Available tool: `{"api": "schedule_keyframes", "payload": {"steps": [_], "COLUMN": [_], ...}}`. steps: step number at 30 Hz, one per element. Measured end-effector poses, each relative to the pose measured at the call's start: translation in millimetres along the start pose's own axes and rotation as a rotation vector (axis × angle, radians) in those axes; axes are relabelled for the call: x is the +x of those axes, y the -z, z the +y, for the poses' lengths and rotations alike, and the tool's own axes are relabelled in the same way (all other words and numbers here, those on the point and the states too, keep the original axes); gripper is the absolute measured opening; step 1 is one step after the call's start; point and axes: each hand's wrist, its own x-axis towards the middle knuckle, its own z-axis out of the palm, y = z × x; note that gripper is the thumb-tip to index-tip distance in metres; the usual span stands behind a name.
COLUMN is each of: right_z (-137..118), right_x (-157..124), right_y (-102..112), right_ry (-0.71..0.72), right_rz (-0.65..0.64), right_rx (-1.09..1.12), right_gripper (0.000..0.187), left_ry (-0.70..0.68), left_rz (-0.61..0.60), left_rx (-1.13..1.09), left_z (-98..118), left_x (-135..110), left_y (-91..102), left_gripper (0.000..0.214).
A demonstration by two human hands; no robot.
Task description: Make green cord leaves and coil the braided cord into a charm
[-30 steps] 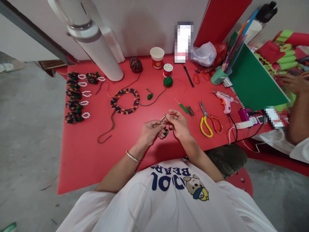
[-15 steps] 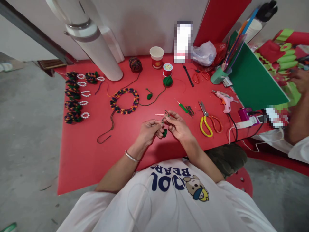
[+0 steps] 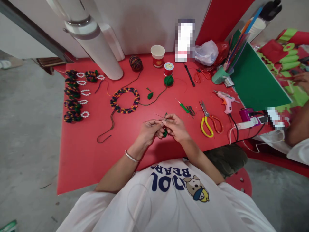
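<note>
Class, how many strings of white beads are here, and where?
6. Five line the left of the table: top string, second string, third string, fourth string, bottom string. The sixth string lies right of the top one, past a yarn bundle. Some may be hidden.

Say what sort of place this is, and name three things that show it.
Probably a small craft workspace: a multicoloured yarn ball, yellow-handled scissors and a pink glue gun lie on the red table.

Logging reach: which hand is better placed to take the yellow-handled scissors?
Probably the right hand: the scissors lie on its side; the left hand is farther away. Both hold green yarn.
</note>
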Motion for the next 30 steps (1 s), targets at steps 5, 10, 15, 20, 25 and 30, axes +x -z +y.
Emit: {"api": "schedule_keyframes", "payload": {"steps": [5, 10, 15, 20, 25, 30], "right_z": [1.3, -1.3, -0.7, -0.7, -1.4, -0.9], "right_x": [-0.1, -1.5, 0.4, 3.5, 5.1, 5.9], "right_y": [3.2, 7.1, 10.0, 13.5, 15.4, 15.2], "right_ry": [0.134, 0.138, 0.112, 0.09, 0.093, 0.114], "right_rz": [0.027, 0.028, 0.032, 0.04, 0.023, 0.008], "right_rx": [-0.094, -0.14, -0.156, -0.134, -0.118, -0.125], "right_gripper": [0.043, 0.045, 0.048, 0.05, 0.051, 0.05], "left_ry": [-0.006, -0.059, -0.127, -0.14, -0.101, -0.068], "left_rz": [0.022, 0.076, 0.096, 0.091, 0.057, 0.051], "left_rx": [-0.01, 0.058, 0.162, 0.188, 0.134, 0.102], "left_z": [0.3, -2.2, -5.0, -7.9, -7.1, -4.4], "left_x": [-0.2, -0.4, -0.9, 0.8, 4.0, 4.3], "left_y": [-1.0, -2.7, -2.7, -1.3, 2.8, 4.7], "left_gripper": [0.044, 0.039, 0.033, 0.031, 0.036, 0.039]}}
